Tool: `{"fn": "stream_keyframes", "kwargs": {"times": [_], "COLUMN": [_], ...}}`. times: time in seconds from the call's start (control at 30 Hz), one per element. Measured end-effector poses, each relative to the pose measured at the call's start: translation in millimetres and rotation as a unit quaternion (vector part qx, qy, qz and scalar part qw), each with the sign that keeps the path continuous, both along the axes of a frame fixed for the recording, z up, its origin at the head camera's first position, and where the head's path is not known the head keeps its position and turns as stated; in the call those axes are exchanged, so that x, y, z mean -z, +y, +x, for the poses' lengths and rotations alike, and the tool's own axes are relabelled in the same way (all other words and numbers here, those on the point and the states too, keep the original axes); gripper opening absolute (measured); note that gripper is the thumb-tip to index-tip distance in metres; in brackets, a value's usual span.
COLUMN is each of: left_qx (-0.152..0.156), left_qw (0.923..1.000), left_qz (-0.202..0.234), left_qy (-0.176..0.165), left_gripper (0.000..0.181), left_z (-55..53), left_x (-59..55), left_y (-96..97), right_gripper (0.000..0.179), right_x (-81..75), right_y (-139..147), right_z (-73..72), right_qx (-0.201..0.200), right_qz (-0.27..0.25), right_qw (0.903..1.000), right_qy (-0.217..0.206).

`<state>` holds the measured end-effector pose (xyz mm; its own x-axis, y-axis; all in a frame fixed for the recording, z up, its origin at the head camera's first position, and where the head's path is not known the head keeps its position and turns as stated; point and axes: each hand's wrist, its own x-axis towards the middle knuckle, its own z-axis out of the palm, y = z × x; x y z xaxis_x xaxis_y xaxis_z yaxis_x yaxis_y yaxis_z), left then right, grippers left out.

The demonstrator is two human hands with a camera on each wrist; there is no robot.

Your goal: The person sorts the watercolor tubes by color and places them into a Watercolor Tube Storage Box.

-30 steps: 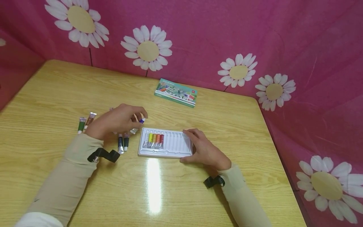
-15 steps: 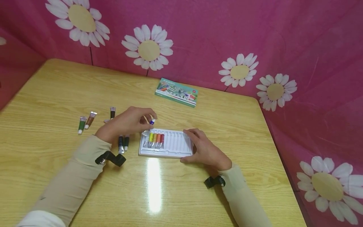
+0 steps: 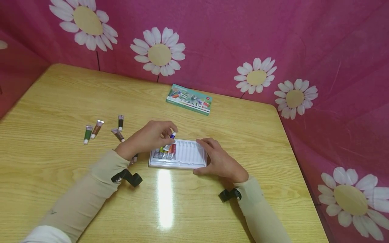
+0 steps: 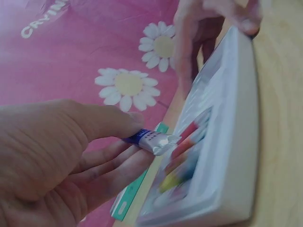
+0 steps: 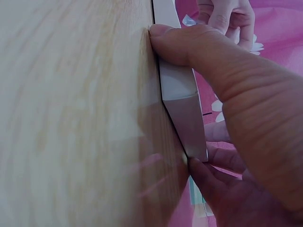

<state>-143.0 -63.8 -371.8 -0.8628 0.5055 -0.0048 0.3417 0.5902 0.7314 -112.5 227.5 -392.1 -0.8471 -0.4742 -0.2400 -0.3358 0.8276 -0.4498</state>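
In the head view my left hand is over the left part of the white plastic tray. Between thumb and fingers it pinches a blue paint tube, whose crimped silver end points at the tray in the left wrist view. My right hand grips the tray's right end, thumb on the near edge and fingers at the far edge. Several paint tubes, with a red tube rightmost, lie side by side in the tray's left slots. The held tube and left hand partly cover them.
Left of the tray lie loose tubes: a green tube, a brown tube, a dark tube and others, some partly behind the left hand. A teal printed box lies at the table's back, before the pink flowered cloth.
My left hand has carried the blue paint tube rightward, from beside the tray's left edge to above the tubes in it. My right hand has stayed on the tray.
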Motion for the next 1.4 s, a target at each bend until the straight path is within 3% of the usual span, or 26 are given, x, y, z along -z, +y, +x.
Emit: {"fn": "stream_keyframes", "kwargs": {"times": [0.27, 0.47, 0.63, 0.87, 1.17, 1.4], "left_qx": [-0.020, -0.016, -0.034, -0.049, -0.045, -0.040], "left_qw": [0.9996, 0.9997, 0.9984, 0.9972, 0.9940, 0.9928], "left_qz": [0.006, 0.004, 0.001, -0.038, -0.069, -0.094], "left_qy": [-0.019, 0.017, 0.045, 0.044, 0.073, 0.063], "left_gripper": [0.036, 0.035, 0.036, 0.037, 0.037, 0.038], "left_z": [5.1, 8.0, 11.1, 12.8, 19.3, 20.7], "left_x": [1.6, 8.9, 12.6, 10.9, 12.7, 15.9], "left_y": [16.8, 26.0, 31.2, 38.0, 42.6, 42.0], "right_gripper": [0.108, 0.107, 0.107, 0.108, 0.107, 0.108], "right_x": [0.1, 0.1, 0.2, 0.1, 0.3, 2.0], "right_y": [1, 1, 1, 1, 1, 2], "right_z": [-1.1, -0.4, -1.3, -4.8, -2.5, -0.8], "right_qx": [-0.008, -0.004, -0.007, -0.011, -0.010, -0.012], "right_qz": [0.000, 0.004, 0.003, 0.002, -0.003, -0.002], "right_qw": [0.9999, 1.0000, 0.9999, 0.9999, 0.9999, 0.9998], "right_qy": [0.012, 0.008, 0.010, 0.009, 0.011, 0.015]}}
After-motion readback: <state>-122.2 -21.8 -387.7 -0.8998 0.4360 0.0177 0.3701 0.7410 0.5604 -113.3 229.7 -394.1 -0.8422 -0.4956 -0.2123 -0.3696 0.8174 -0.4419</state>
